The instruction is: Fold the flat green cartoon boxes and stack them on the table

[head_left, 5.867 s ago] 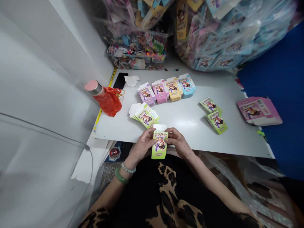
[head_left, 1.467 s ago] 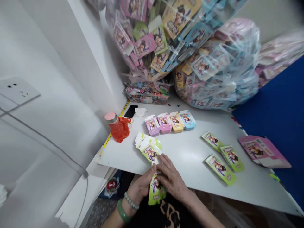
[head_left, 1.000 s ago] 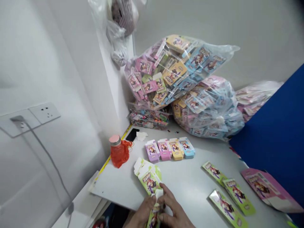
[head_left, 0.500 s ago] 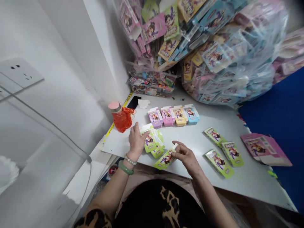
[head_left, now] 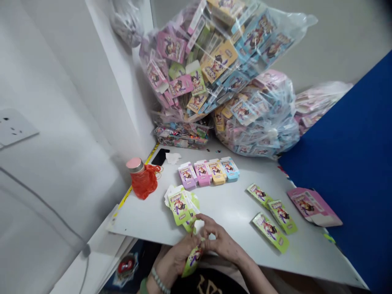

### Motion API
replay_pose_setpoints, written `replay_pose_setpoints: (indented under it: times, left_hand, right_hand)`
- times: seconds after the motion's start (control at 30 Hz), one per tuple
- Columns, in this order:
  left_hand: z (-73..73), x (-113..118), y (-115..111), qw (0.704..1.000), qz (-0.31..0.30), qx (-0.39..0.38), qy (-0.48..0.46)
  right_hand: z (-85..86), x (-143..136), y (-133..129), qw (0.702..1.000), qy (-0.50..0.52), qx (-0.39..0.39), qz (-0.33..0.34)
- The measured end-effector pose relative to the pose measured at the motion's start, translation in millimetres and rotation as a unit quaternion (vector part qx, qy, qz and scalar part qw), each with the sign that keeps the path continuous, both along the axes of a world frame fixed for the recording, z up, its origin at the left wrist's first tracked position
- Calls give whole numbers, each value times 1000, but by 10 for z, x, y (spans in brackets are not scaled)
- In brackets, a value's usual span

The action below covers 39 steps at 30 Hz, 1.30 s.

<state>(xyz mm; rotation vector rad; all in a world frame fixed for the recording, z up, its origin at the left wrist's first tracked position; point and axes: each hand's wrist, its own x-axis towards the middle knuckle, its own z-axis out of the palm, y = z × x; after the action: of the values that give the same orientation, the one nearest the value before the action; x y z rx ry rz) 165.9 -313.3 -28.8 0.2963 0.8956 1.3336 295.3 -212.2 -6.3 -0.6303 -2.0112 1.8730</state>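
Close to my body, at the table's front edge, both hands meet on a green card box [head_left: 192,260] printed with a cartoon figure. My left hand [head_left: 183,250] grips its side, thumb and fingers closed. With bent fingers my right hand [head_left: 214,239] pinches the white flap [head_left: 199,226] at the box's top end. Just beyond them lies a loose pile of flat green boxes [head_left: 178,206]. Further right rest several green boxes [head_left: 270,232], apart from my hands.
A row of purple, pink, yellow and blue boxes [head_left: 202,173] stands behind the pile. At left are a bottle in a red bag [head_left: 143,181] and a black phone [head_left: 160,157]. Big clear bags of boxes [head_left: 214,61] fill the back. A pink carton [head_left: 315,207] lies right, near a blue panel [head_left: 343,155].
My left hand has left the green pile and taken hold of the green box in my right hand. Both hands have come nearer my body, and the view has tilted up.
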Motion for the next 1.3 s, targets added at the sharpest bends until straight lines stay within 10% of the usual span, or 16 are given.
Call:
replay_pose_setpoints:
  times: [0.3, 0.53, 0.73, 1.0, 1.17, 1.3]
  left_hand:
    - [56, -150, 37, 949, 185, -43, 253]
    - [-23, -128, 15, 979, 116, 22, 167]
    - [-194, -147, 25, 944, 237, 31, 228]
    - [-195, -267, 23, 967, 119, 81, 209]
    - [-111, -219, -25, 977, -4, 109, 182]
    - [-30, -161, -37, 975, 11, 77, 206]
  right_hand:
    - [-120, -92, -136, 991, 70, -109, -29]
    - [-381, -193, -216, 972, 73, -138, -175]
    - [-475, -160, -210, 934, 118, -211, -262]
    - [-651, -63, -124, 937, 134, -257, -196]
    - [-502, 51, -52, 948, 82, -271, -148]
    - [-348, 94, -22, 966, 64, -230, -102]
